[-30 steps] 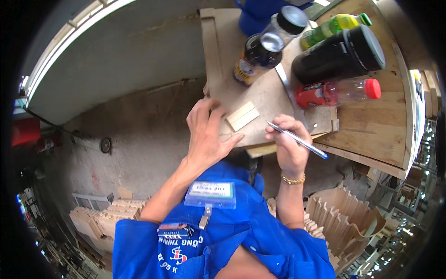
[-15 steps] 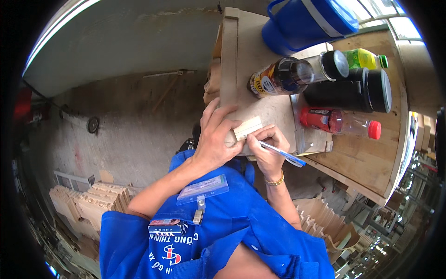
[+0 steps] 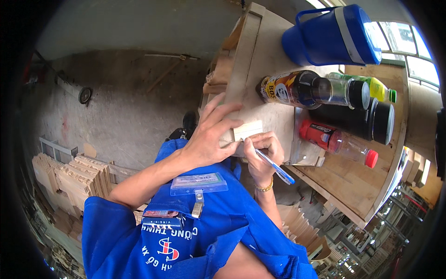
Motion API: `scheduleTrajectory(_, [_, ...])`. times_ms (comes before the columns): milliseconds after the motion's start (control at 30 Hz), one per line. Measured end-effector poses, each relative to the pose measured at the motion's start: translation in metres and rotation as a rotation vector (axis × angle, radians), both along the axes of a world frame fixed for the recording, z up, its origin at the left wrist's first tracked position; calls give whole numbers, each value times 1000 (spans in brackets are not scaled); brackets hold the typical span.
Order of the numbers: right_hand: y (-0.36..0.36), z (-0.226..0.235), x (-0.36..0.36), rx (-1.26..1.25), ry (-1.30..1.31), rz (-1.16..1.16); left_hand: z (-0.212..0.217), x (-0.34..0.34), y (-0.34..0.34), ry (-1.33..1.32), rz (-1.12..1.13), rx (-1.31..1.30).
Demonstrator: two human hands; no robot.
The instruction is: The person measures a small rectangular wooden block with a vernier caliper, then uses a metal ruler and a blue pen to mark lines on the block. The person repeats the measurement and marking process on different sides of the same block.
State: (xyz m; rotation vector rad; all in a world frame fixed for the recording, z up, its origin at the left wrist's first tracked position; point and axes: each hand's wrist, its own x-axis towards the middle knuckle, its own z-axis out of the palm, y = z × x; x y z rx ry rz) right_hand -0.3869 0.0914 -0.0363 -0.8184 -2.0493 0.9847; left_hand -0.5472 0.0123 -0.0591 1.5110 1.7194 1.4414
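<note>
A small pale rectangular piece [image 3: 249, 129], with a thin line across it, lies on the cabinet-like wooden stand in front of me; whether it is paper or wood I cannot tell. My left hand [image 3: 213, 129] rests beside it with fingers spread, thumb and index finger touching its left corners. Between the fingertips of my right hand [image 3: 264, 152] is a blue-and-white pen [image 3: 278, 169], slanting down toward the piece's near edge. The curled fingers partly hide the pen's tip. A gold-coloured bracelet [image 3: 264, 187] circles my right wrist.
Right of my hands lie or stand a dark labelled bottle [image 3: 290, 89], a black flask [image 3: 346, 120], a red-capped bottle [image 3: 337, 144] and a green-capped bottle [image 3: 378, 88]. Behind them is a blue lidded bucket [image 3: 330, 37]. Stacked wood pieces [image 3: 76, 179] sit at the lower left.
The view has shifted, so the bottles and bucket appear lower and the bucket farther right. Both hands keep nearly the same pose around the pale piece, the pen still in my right.
</note>
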Motion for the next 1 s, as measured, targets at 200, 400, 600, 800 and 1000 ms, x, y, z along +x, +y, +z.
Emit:
scheduleTrajectory(200, [2, 1, -2, -48, 42, 24, -3, 3, 0, -15, 33, 17])
scheduleTrajectory(400, [-3, -3, -1, 7, 49, -28, -4, 2, 0, 3, 37, 7])
scheduleTrajectory(600, [-3, -4, -1, 9, 35, -44, -1, 1, 0, 72, 51, -25])
scheduleTrajectory(800, [-5, -2, -4, 25, 18, -71, -2, 1, 0, 78, 51, -11])
scheduleTrajectory(1000, [-6, -1, -7, 63, -7, -81, -3, 0, 0, 116, 45, -13])
